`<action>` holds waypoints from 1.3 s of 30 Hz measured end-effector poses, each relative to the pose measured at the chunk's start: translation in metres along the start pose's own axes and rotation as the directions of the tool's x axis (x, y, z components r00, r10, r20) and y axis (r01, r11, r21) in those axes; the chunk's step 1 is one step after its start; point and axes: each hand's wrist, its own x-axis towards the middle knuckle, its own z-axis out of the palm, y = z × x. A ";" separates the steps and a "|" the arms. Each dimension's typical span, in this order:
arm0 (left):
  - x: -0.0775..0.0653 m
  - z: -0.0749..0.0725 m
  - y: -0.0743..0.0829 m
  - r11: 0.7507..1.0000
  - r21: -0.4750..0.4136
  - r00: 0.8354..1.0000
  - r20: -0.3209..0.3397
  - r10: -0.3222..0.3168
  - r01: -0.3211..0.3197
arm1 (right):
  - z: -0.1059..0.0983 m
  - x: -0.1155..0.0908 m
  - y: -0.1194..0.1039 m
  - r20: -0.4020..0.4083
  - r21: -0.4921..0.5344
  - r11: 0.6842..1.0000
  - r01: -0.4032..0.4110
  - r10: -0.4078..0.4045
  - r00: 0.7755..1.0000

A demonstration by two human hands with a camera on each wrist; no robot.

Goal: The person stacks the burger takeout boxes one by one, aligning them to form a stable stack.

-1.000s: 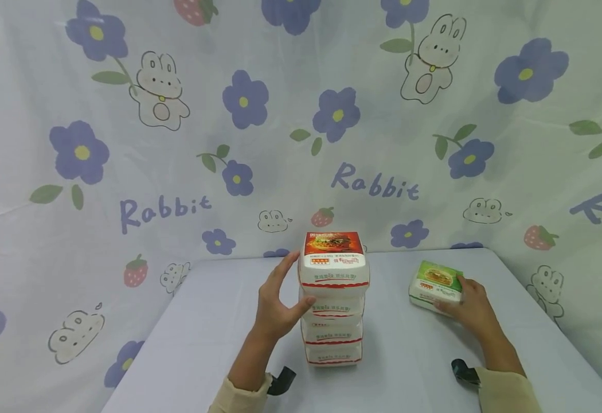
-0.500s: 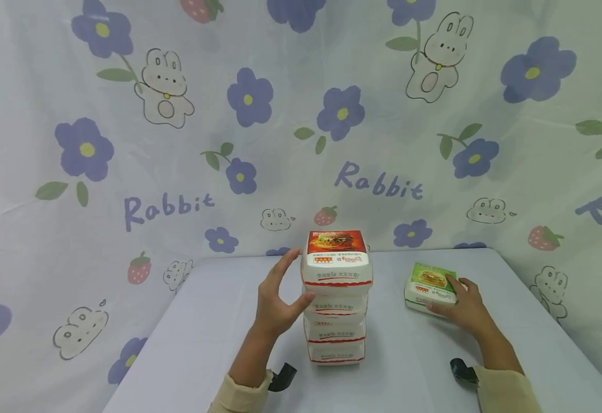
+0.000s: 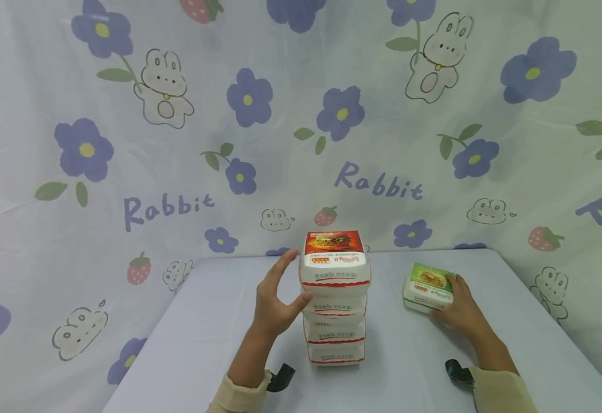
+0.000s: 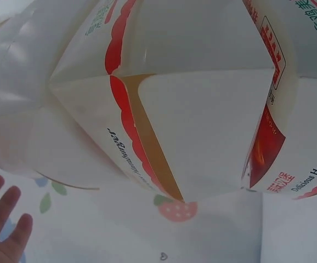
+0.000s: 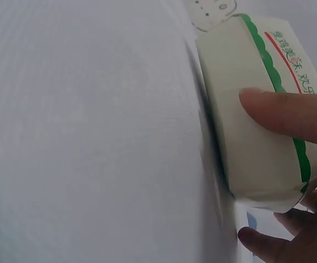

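A stack of several white burger boxes (image 3: 335, 321) with red wavy trim stands upright mid-table. The top box (image 3: 334, 275) shows a burger on a red lid. Left of the stack, my left hand (image 3: 275, 301) is spread, its thumb tip overlapping the upper boxes; in the left wrist view its fingers (image 4: 5, 219) show apart from them. To the right lies a burger box with a green lid (image 3: 427, 284) and green trim. My right hand (image 3: 463, 310) holds it at its right end, thumb (image 5: 284, 112) on the front side and fingers around the far side.
A white cloth covers the table (image 3: 208, 332). Behind it hangs a curtain (image 3: 290, 155) printed with purple flowers, rabbits and strawberries. Black straps (image 3: 281, 378) stick out at the cuffs.
The green-lidded box has slid slightly left with my right hand, whose fingers have shifted on it. The stack's top box has edged a little left. My left hand has hardly moved.
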 end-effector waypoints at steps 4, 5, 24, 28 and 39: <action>0.000 0.000 0.000 1.000 -0.004 1.000 -0.001 -0.001 0.001 | 0.001 0.001 0.002 -0.004 -0.010 1.000 0.008 -0.008 1.000; -0.001 0.000 0.000 1.000 -0.003 1.000 -0.001 0.000 0.000 | 0.001 0.001 0.003 -0.005 -0.012 1.000 0.010 -0.011 1.000; -0.001 0.001 0.000 1.000 -0.014 1.000 0.003 -0.016 0.016 | 0.000 0.000 0.000 -0.031 0.042 0.998 0.038 -0.037 0.999; -0.002 0.001 0.001 1.000 -0.016 1.000 0.002 -0.017 0.017 | -0.002 -0.001 -0.001 -0.042 0.038 0.998 0.052 -0.050 0.998; 0.000 -0.001 0.002 1.000 -0.024 1.000 -0.007 -0.008 0.008 | -0.013 -0.006 -0.015 -0.081 0.063 0.995 0.076 -0.071 0.994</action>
